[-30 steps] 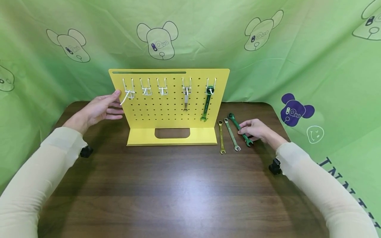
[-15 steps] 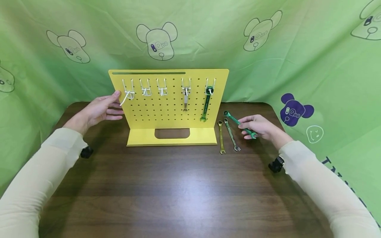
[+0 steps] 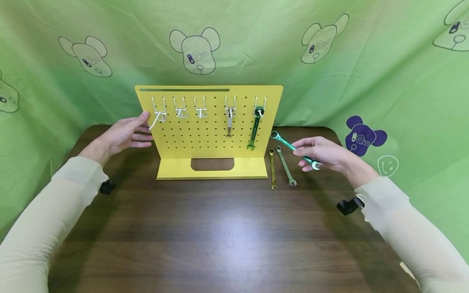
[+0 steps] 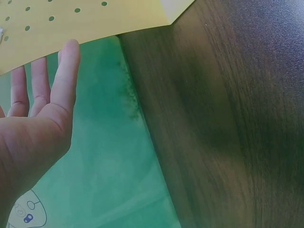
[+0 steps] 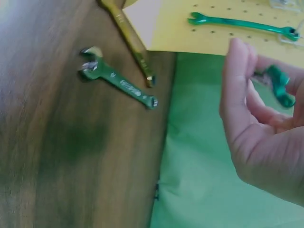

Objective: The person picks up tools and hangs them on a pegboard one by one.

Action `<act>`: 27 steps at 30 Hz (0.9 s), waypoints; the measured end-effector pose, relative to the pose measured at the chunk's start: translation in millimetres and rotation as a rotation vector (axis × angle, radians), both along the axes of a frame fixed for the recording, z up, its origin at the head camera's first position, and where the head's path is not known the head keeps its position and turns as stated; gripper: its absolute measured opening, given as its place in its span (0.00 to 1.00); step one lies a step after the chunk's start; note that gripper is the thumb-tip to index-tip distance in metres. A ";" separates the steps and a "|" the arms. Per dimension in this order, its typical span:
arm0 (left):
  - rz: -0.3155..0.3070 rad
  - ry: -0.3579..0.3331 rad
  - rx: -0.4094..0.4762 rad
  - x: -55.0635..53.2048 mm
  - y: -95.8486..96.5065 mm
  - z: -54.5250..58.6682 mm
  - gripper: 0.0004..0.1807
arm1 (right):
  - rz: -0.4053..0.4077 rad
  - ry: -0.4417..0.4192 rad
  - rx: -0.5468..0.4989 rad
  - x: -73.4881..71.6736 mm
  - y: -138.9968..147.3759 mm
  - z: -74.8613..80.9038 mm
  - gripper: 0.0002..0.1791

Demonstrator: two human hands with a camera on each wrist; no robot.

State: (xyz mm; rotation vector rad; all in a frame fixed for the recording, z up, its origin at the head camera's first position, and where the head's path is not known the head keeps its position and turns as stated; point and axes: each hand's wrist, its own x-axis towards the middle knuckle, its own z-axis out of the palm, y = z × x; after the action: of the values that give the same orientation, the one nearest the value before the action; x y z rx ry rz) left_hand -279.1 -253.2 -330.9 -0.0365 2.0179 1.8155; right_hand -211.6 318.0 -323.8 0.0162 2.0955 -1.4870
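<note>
My left hand (image 3: pixel 124 132) is at the left edge of a yellow pegboard (image 3: pixel 205 140), pinching it with the thumb in front and fingers partly hidden behind. My right hand (image 3: pixel 322 152) holds a green combination wrench (image 3: pixel 293 148) by its shaft above the table, ring end toward the board and open end toward me. On the table below lie a gold wrench (image 3: pixel 272 169) and a pale green wrench (image 3: pixel 286 166), side by side. In the right wrist view the held wrench (image 5: pixel 280 88) is partly hidden by fingers.
White hooks (image 3: pixel 180 109) line the board, three on the left carrying no wrench. A small silver wrench (image 3: pixel 229 122) and a dark green wrench (image 3: pixel 255 128) hang on the right hooks. A green curtain (image 3: pixel 242 49) closes off the back of the brown table (image 3: pixel 205 228).
My right hand has lifted the green wrench off the table and turned it, its ring end swinging left toward the board. The left hand has stayed at the board's edge.
</note>
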 end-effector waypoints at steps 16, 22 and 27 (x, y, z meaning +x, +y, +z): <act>-0.008 0.006 0.000 -0.2 1.2 0.2 0.39 | 0.364 0.046 0.133 13.7 -42.7 3.1 0.22; -0.008 -0.007 -0.002 -0.9 1.1 -0.4 0.41 | 0.419 0.150 0.123 6.5 -69.8 3.7 0.20; -0.001 -0.006 0.002 -1.3 -0.1 -1.3 0.40 | 0.434 0.205 0.098 2.4 -91.3 3.0 0.22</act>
State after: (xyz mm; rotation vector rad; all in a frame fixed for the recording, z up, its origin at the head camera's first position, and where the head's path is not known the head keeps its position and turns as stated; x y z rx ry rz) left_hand -280.4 -253.4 -332.2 -0.0394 2.0115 1.8150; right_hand -209.2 226.7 -320.8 -0.5402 2.1509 -1.1618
